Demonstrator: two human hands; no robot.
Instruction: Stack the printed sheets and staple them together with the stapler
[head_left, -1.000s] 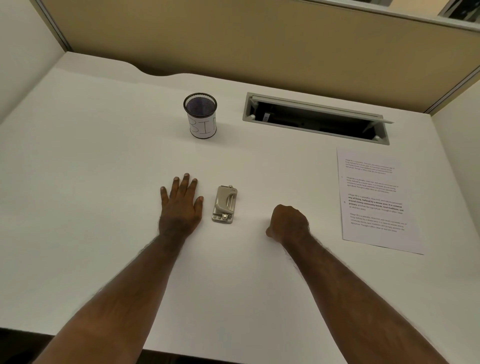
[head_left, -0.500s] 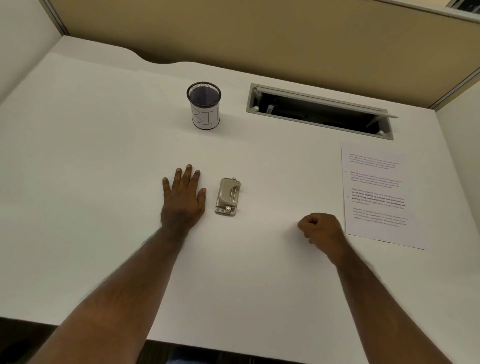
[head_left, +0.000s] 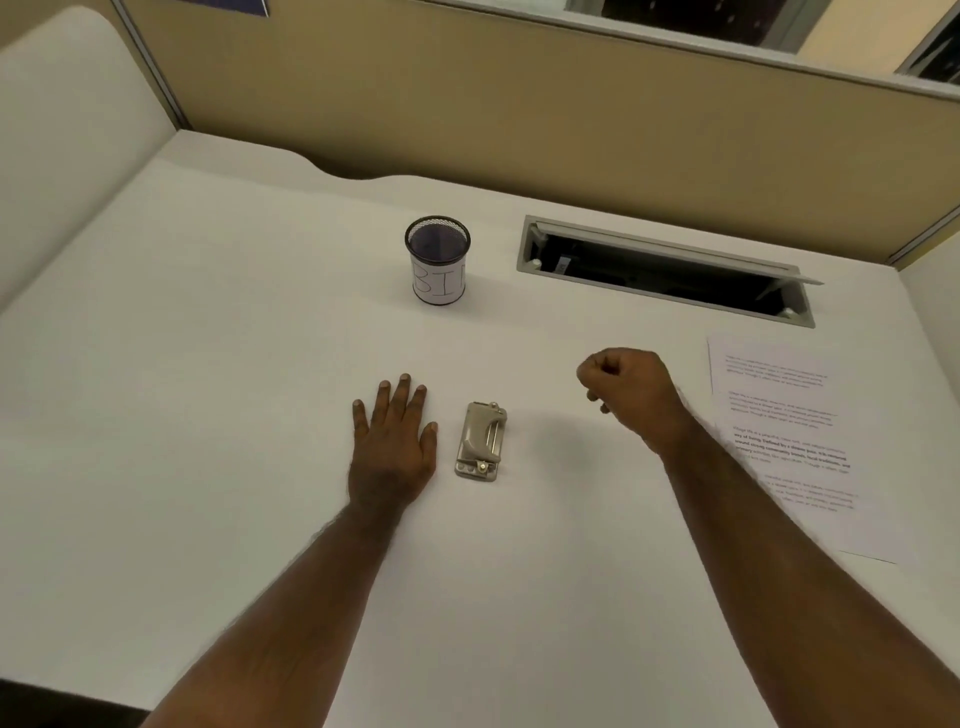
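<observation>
A small metal stapler (head_left: 481, 440) lies on the white desk (head_left: 208, 415) near the middle. My left hand (head_left: 392, 447) rests flat on the desk just left of the stapler, fingers spread, holding nothing. My right hand (head_left: 631, 389) is curled into a loose fist above the desk, right of the stapler and left of the printed sheets (head_left: 784, 441). The sheets lie flat at the right side of the desk, partly covered by my right forearm. I cannot tell how many sheets are there.
A black mesh cup (head_left: 438, 266) with a white label stands at the back centre. An open grey cable hatch (head_left: 665, 270) is set into the desk at the back right. Tan partition walls enclose the desk.
My right fist has lifted off the desk and moved away from me, to the right. My left hand and the stapler have stayed where they were. The camera has tilted upward.
</observation>
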